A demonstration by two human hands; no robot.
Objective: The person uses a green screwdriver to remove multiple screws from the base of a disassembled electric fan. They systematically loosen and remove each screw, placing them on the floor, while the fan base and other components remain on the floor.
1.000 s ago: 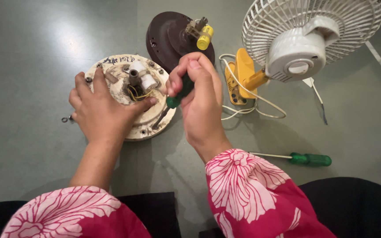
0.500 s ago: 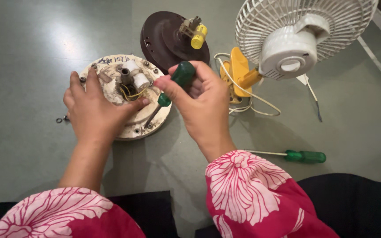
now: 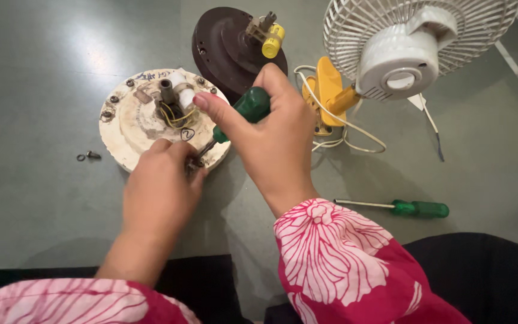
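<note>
1. Gripping the green-handled screwdriver (image 3: 244,111), the right hand (image 3: 271,138) is keeping its fingers clamped on the handle
2. Slanting down-left, its shaft is meeting the cream motor disc (image 3: 130,123) at the near rim
3. Pinching there, the left hand (image 3: 160,186) is sitting nearer, fingertips together

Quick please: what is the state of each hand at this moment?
Left hand: fingers pinched at the rim of the round motor housing; what they grip cannot be told.
Right hand: closed around the green-handled screwdriver.

Hidden and cut-off parts

The screwdriver (image 3: 235,117) tip vanishes behind the left hand (image 3: 160,189) fingers; the white fan (image 3: 415,42) runs off the top edge; the loose bits (image 3: 88,156) are too small to identify.
</note>
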